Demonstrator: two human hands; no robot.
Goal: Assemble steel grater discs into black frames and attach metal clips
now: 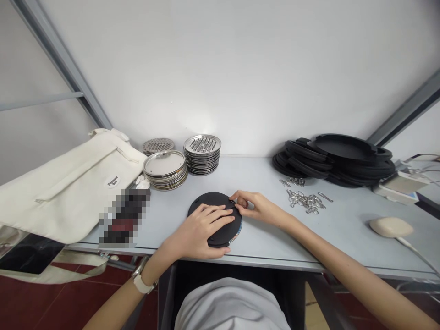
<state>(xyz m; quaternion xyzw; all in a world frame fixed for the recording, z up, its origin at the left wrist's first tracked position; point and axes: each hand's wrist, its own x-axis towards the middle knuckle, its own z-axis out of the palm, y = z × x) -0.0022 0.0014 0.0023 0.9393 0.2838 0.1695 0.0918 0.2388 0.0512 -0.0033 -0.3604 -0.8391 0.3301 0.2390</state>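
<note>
Disc (211,199): 1, black | left hand (202,229): fingers spread flat on it | right hand (256,207): fingers pinching 1 small clip (233,202)

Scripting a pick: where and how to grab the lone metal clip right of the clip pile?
Likely best: pinch the metal clip across its middle, coming from above. It is long and narrow, lies on the table slightly apart from the clip pile, so both long sides look free.

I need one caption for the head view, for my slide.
Left hand on a black disc, right hand at its edge, small metal pieces farther right.
</note>
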